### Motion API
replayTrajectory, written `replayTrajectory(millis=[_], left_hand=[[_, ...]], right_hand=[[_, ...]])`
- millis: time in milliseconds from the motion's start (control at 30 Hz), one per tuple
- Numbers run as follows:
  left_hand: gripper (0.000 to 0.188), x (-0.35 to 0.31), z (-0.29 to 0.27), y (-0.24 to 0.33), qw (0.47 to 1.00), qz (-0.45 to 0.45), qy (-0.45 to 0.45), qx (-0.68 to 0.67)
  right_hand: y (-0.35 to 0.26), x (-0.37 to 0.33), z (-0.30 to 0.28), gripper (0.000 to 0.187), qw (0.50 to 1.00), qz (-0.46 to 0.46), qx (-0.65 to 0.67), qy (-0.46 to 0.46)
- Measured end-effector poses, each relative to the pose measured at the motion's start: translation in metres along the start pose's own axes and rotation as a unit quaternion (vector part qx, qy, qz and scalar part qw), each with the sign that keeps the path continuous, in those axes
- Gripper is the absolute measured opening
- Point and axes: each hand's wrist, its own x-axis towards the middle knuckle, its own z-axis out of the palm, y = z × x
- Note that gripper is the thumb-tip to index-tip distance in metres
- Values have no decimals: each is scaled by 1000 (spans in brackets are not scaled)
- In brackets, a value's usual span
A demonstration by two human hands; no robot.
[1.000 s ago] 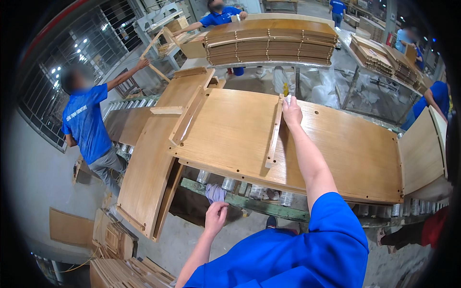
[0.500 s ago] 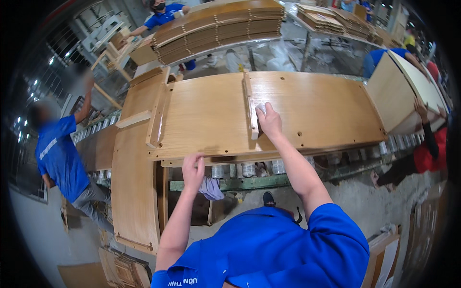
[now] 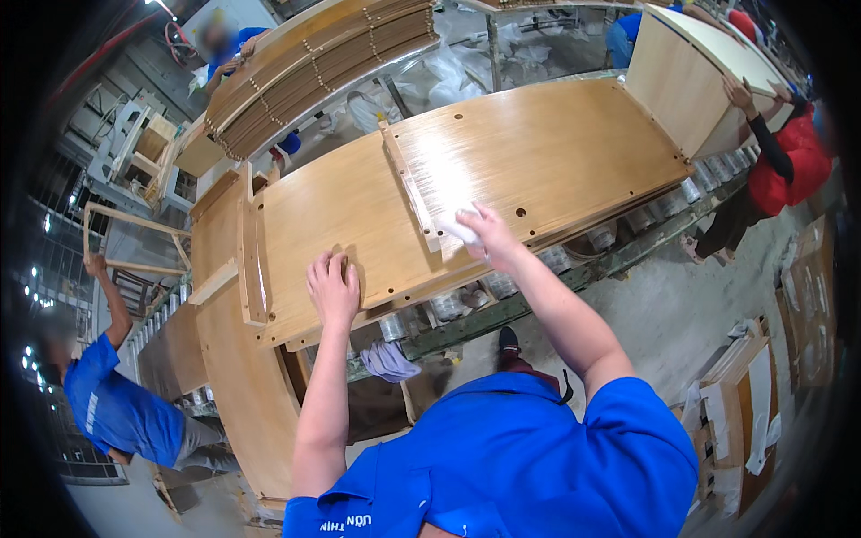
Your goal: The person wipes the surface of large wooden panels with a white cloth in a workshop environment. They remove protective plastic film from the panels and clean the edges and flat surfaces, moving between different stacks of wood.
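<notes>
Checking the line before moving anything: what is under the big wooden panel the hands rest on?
Under the wooden panel, metal rollers show along its near edge, with a grey rag lower down. The rest is covered by the panel.

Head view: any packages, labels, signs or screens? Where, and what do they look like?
No signs or screens.
Cartons: on the floor at lower right, flat brown boxes with white sheets on them.
Shirt print: white lettering on the person's blue shirt, bottom edge.
Plastic wrap: clear crumpled sheeting behind the panel, top centre.
</notes>
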Motion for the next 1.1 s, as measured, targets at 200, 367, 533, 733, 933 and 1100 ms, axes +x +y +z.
replayTrajectory(millis=[200,367,533,733,933,1100], left_hand=[[18,2,-5,-2,1000,-9,-10,3],[15,10,-1,8,1000,-23,-3,-19],[12,9,-4,5,999,-40,17,-23],[12,7,-3,3,998,-57,16,-14],[10,10,-3,7,998,-54,20,-17],[9,6,-2,3,998,-52,34,-8]], right_hand=[[-35,104,2,20,996,-91,-5,0],[-51,199,1,38,896,-287,-316,127],[-59,239,15,37,826,-272,-465,166],[-65,249,24,38,784,-220,-561,150],[-68,246,24,38,775,-221,-570,160],[-61,227,24,42,785,-234,-550,163]])
